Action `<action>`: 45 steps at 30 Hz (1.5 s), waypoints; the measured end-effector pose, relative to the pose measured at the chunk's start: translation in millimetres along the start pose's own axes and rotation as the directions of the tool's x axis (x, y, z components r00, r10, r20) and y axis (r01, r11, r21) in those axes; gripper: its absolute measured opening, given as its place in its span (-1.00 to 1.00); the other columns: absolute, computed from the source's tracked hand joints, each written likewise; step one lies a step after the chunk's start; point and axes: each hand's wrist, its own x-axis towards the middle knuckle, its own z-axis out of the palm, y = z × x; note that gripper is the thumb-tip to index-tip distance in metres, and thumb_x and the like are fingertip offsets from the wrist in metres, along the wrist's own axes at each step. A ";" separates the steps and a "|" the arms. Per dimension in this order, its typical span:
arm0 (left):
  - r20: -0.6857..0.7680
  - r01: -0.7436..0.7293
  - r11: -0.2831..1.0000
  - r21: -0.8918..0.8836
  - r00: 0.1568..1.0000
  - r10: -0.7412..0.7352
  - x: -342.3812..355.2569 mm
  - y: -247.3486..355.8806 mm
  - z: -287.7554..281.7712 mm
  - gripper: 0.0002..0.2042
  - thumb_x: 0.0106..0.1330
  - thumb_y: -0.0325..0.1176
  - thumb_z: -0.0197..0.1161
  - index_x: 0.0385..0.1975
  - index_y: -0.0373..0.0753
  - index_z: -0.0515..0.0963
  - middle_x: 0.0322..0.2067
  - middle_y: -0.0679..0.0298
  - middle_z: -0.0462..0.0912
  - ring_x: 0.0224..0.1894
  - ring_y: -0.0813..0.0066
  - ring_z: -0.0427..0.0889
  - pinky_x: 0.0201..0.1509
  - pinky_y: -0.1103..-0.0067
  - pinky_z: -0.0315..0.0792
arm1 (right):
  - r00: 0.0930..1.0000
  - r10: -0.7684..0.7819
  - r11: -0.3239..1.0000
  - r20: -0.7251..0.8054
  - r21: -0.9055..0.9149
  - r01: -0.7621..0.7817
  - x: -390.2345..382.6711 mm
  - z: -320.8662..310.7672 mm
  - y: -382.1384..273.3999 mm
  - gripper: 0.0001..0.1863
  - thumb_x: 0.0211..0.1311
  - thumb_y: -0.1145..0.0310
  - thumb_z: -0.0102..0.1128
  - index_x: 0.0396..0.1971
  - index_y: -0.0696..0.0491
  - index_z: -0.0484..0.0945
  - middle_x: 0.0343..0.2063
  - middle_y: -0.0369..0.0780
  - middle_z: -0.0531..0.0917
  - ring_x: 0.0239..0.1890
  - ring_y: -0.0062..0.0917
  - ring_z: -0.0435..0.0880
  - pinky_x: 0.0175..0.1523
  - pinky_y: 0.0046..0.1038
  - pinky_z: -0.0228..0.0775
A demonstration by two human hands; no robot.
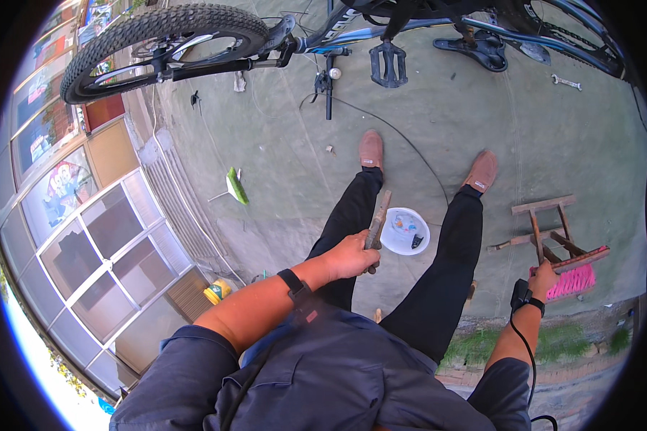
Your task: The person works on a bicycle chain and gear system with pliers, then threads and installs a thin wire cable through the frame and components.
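Note:
In the head view, my left hand (354, 253) is closed around a rough wooden stick (381, 208), held upright in front of my left thigh. My right hand (542, 279) is closed at the near end of a brush head (572, 280) with a wooden back and pink bristles, out at my right. A wooden frame (566, 228), like a small stool, is just beyond that hand and partly overlaps the brush; I cannot tell whether they touch. Between my legs on the ground stands a white bucket (398, 244) with small items inside.
A bicycle (385, 65) spans the top, with a loose saddle (474, 52) and a wrench (566, 82) nearby. A cable (407, 141) crosses the concrete. A green squeegee-like tool (236, 185) lies left, near a glazed wall (124, 258). A yellow container (218, 293) stands by the wall.

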 end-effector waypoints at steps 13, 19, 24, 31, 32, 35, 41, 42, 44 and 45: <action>-0.008 -0.229 0.973 0.006 0.973 0.229 -57.0 6.8 -22.5 -0.64 0.13 -0.36 0.18 -0.07 -0.33 0.44 -0.41 0.17 0.63 -0.42 0.46 0.61 -0.33 0.54 0.49 | 0.947 -0.318 0.943 0.052 0.118 0.310 -93.6 -150.5 -65.5 -0.44 0.21 0.35 0.23 0.18 0.21 0.34 -0.27 -0.18 0.59 -0.53 -0.57 0.52 -0.56 -0.51 0.37; -0.051 -0.334 0.942 0.027 0.941 0.335 -84.0 6.6 -48.6 -0.65 0.09 -0.40 0.20 -0.09 -0.33 0.46 -0.35 0.12 0.63 -0.29 0.34 0.64 -0.13 0.49 0.51 | 0.842 -0.512 0.855 0.171 0.006 0.519 -170.5 -169.7 -104.8 -0.43 0.24 0.29 0.28 0.19 0.20 0.34 -0.29 -0.21 0.58 -0.57 -0.61 0.46 -0.58 -0.55 0.35; -0.079 -0.364 0.931 0.026 0.928 0.365 -99.0 3.0 -60.8 -0.63 0.06 -0.42 0.19 -0.08 -0.33 0.47 -0.33 0.15 0.64 -0.25 0.35 0.64 -0.08 0.49 0.49 | 0.729 -0.630 0.754 0.268 -0.016 0.657 -218.5 -166.6 -126.4 -0.45 0.24 0.44 0.24 0.20 0.20 0.31 -0.21 -0.22 0.62 -0.48 -0.64 0.50 -0.50 -0.59 0.37; -0.070 -0.418 0.908 0.002 0.906 0.417 -95.8 -14.2 -71.3 -0.63 0.06 -0.40 0.21 -0.09 -0.35 0.47 -0.34 0.12 0.64 -0.25 0.33 0.65 -0.10 0.48 0.49 | 0.547 -0.705 0.506 0.451 -0.222 0.834 -287.6 -157.1 -145.1 -0.40 0.12 0.43 0.31 0.19 0.17 0.35 -0.13 -0.04 0.62 -0.10 -0.32 0.64 0.02 -0.36 0.45; -0.069 -0.418 0.908 0.006 0.906 0.418 -96.2 -15.2 -73.3 -0.63 0.06 -0.40 0.21 -0.09 -0.34 0.47 -0.35 0.12 0.64 -0.25 0.33 0.65 -0.10 0.48 0.49 | 0.509 -0.711 0.450 0.484 -0.243 0.859 -295.4 -156.5 -149.7 -0.40 0.11 0.43 0.31 0.18 0.17 0.36 -0.12 -0.03 0.62 -0.09 -0.30 0.64 0.03 -0.34 0.45; -0.085 -0.396 0.918 -0.019 0.915 0.394 -102.8 -15.5 -80.8 -0.62 0.07 -0.37 0.25 -0.09 -0.34 0.46 -0.36 0.14 0.65 -0.31 0.37 0.65 -0.17 0.49 0.50 | 0.429 -0.683 0.351 0.590 -0.250 0.902 -339.8 -147.5 -165.0 -0.41 0.04 0.45 0.33 0.15 0.13 0.42 -0.06 -0.02 0.62 -0.04 -0.18 0.63 0.06 -0.28 0.45; -0.120 -0.339 0.903 -0.263 0.940 0.318 -118.7 -15.3 -88.7 -0.71 0.14 -0.31 0.30 -0.26 -0.37 0.46 -0.44 0.15 0.65 -0.38 0.41 0.64 -0.28 0.48 0.50 | 0.204 -0.689 0.031 0.696 -0.253 0.967 -387.0 -132.3 -181.7 -0.38 -0.06 0.42 0.41 0.11 0.06 0.47 -0.12 -0.06 0.63 -0.07 -0.13 0.61 0.02 -0.24 0.46; -0.120 -0.344 0.896 -0.281 0.939 0.323 -120.3 -15.4 -89.7 -0.71 0.16 -0.31 0.30 -0.24 -0.36 0.45 -0.43 0.17 0.64 -0.39 0.43 0.64 -0.29 0.49 0.50 | 0.166 -0.686 -0.008 0.709 -0.235 0.972 -392.6 -129.5 -183.9 -0.38 -0.07 0.41 0.42 0.11 0.06 0.48 -0.14 -0.07 0.64 -0.08 -0.14 0.62 0.01 -0.24 0.46; -0.119 -0.354 0.881 -0.316 0.935 0.333 -121.6 -16.6 -91.4 -0.72 0.21 -0.32 0.29 -0.20 -0.35 0.45 -0.43 0.21 0.64 -0.40 0.48 0.63 -0.31 0.52 0.49 | 0.052 -0.684 -0.114 0.728 -0.176 0.978 -407.5 -123.6 -191.1 -0.38 -0.10 0.42 0.41 0.09 0.05 0.49 -0.24 -0.11 0.64 -0.17 -0.15 0.61 -0.08 -0.24 0.47; -0.108 -0.337 0.849 -0.406 0.941 0.322 -114.9 -24.8 -88.1 -0.73 0.23 -0.34 0.28 -0.16 -0.33 0.44 -0.38 0.21 0.64 -0.35 0.49 0.63 -0.28 0.54 0.50 | 0.008 -0.670 -0.153 0.743 -0.148 0.977 -417.8 -121.5 -195.8 -0.38 -0.10 0.42 0.41 0.09 0.05 0.49 -0.27 -0.12 0.63 -0.20 -0.16 0.61 -0.10 -0.24 0.47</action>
